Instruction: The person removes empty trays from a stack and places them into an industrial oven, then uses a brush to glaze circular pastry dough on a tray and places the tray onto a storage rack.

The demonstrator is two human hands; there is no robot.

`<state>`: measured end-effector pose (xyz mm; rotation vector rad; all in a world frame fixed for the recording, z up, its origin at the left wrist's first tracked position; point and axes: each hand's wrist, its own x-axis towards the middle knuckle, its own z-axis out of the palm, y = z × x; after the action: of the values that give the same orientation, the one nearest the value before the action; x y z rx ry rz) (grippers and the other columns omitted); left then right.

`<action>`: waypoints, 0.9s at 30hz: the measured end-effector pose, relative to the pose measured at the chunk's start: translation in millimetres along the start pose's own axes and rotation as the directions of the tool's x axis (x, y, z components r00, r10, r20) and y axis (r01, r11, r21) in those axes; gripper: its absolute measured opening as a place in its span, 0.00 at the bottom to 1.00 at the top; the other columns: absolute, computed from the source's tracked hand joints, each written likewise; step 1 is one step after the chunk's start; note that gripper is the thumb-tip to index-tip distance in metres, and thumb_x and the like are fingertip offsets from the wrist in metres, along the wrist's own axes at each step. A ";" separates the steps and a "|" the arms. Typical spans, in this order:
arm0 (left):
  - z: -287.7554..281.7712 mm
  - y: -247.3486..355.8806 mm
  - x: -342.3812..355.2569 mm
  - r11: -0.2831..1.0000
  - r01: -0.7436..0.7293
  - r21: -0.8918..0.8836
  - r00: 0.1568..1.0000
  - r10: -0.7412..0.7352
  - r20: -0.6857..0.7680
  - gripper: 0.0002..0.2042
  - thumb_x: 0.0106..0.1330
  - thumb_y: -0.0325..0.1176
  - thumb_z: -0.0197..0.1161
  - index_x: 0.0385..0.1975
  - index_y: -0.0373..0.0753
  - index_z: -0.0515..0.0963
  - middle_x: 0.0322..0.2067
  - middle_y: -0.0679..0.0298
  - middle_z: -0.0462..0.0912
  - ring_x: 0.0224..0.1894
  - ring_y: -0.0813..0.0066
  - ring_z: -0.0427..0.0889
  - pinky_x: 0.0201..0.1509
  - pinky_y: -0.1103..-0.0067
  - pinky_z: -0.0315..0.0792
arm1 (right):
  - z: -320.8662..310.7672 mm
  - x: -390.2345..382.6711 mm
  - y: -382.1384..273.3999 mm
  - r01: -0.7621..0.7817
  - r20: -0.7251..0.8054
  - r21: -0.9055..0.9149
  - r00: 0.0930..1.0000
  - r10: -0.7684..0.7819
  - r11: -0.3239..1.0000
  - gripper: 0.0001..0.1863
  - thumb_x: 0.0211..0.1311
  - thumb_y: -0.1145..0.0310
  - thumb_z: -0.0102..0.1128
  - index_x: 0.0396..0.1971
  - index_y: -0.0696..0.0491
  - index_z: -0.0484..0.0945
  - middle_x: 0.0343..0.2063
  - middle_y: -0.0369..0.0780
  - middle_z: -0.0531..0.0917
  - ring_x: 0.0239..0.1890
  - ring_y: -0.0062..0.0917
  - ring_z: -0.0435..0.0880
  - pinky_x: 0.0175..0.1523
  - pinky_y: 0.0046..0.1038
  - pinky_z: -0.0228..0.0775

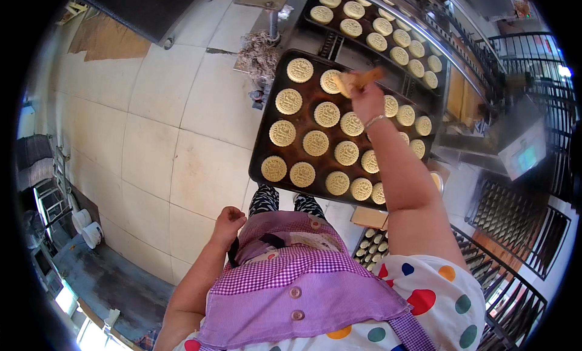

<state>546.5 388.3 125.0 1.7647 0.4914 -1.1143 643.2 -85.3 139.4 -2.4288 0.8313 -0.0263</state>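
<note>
My right hand reaches over the dark baking tray and grips a flat brush with a wooden-coloured handle, somewhat blurred. The brush end is at a round moulded pastry in the row farthest from me. Several more pale yellow pastries, such as this pastry with a raised pattern and scalloped edge, lie in rows on the tray. My right forearm hides some of them. My left hand hangs beside my purple checked apron, its fingers curled with nothing visible in them.
Beyond the tray, a second tray of pastries lies under a metal bar. Dark racks with more trays stand to the right, near a box with a lit screen. Pale floor tiles stretch to the left; white buckets stand there.
</note>
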 end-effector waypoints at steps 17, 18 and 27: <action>105.4 25.7 -7.0 0.990 -0.012 0.138 0.991 -0.007 0.135 0.13 0.55 0.22 0.62 0.38 0.34 0.68 0.34 0.61 0.77 0.38 0.74 0.76 0.43 0.81 0.72 | -117.4 -91.1 203.8 -0.192 -0.110 0.007 0.975 0.191 0.981 0.13 0.59 0.65 0.57 0.39 0.59 0.77 0.35 0.46 0.83 0.39 0.36 0.82 0.43 0.31 0.72; 112.5 26.1 -8.2 0.987 -0.001 0.160 0.992 -0.019 0.122 0.13 0.55 0.22 0.62 0.38 0.34 0.68 0.35 0.61 0.76 0.38 0.74 0.76 0.44 0.81 0.72 | -117.6 -107.9 203.5 -0.233 -0.022 -0.076 0.972 0.232 0.970 0.13 0.59 0.67 0.56 0.40 0.59 0.77 0.35 0.43 0.83 0.38 0.32 0.82 0.43 0.30 0.73; 165.3 21.3 -8.4 0.977 0.027 0.211 0.982 -0.066 0.179 0.14 0.55 0.19 0.61 0.40 0.35 0.67 0.36 0.61 0.76 0.38 0.74 0.76 0.43 0.81 0.73 | -91.0 -237.6 251.1 -0.431 0.372 0.728 0.901 0.221 0.534 0.13 0.54 0.79 0.58 0.41 0.57 0.78 0.34 0.35 0.82 0.40 0.20 0.78 0.45 0.24 0.70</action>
<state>480.6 235.1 122.2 1.8122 0.3133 -1.3907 293.7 -158.7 122.8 -1.3518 0.8998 0.0309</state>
